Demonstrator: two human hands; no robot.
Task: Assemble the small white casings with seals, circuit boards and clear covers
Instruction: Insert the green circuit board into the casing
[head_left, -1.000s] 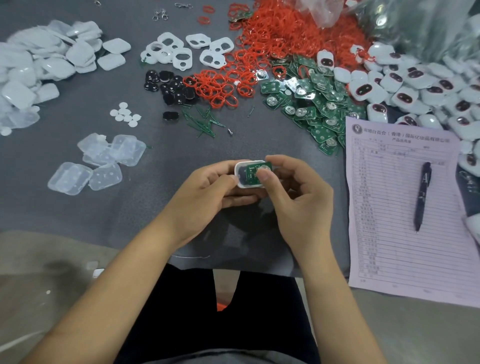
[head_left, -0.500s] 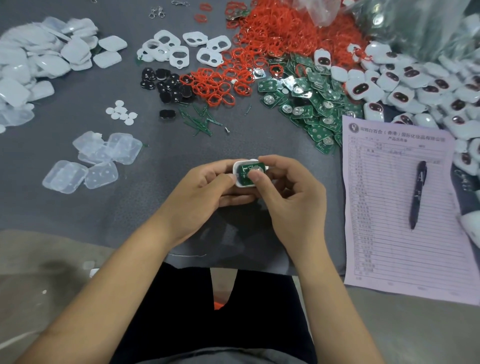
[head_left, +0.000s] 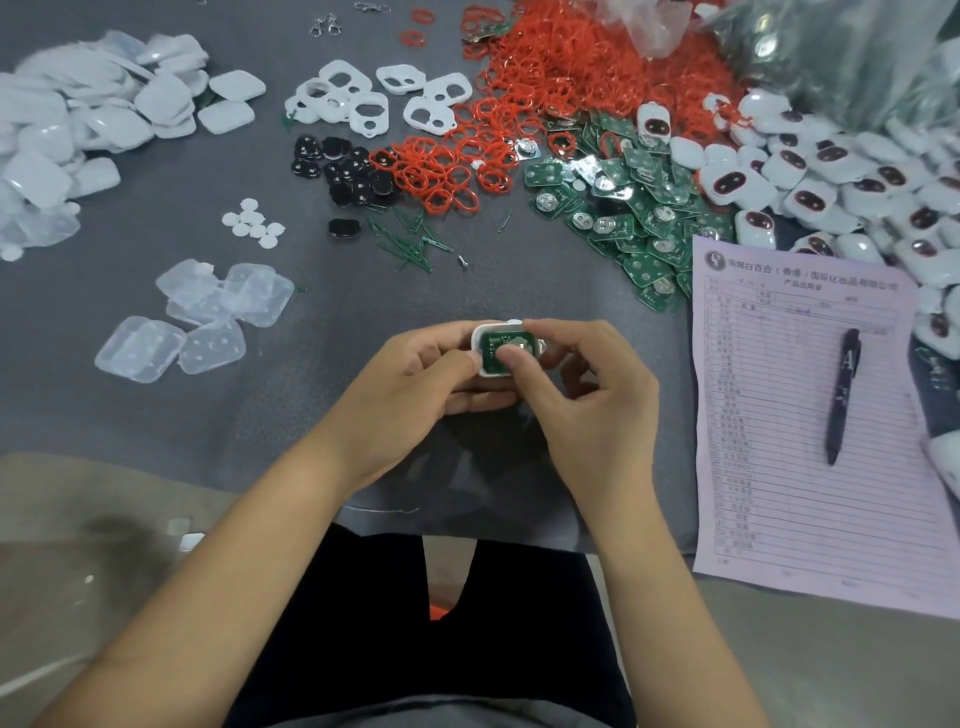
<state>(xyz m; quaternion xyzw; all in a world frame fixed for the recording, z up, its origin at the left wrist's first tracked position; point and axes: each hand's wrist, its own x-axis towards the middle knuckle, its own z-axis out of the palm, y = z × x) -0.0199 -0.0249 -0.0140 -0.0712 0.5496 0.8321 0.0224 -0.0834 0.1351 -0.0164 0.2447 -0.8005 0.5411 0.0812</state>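
white casing (head_left: 484, 347), green board (head_left: 493, 349) seated inside

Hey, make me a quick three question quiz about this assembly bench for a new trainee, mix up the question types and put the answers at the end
1. True or false: the green circuit board already sits inside the small white plastic casing held in the hands.
2. Which finger presses on the board? A) the left hand's thumb B) the right hand's thumb C) the right little finger
3. Fill in: the dark pen lies on the pale printed ___.

Key: 1 true. 2 B. 3 paper form; it lies on the grey table, to the right of the hands and below the heap of green boards and the loose red ring seals.
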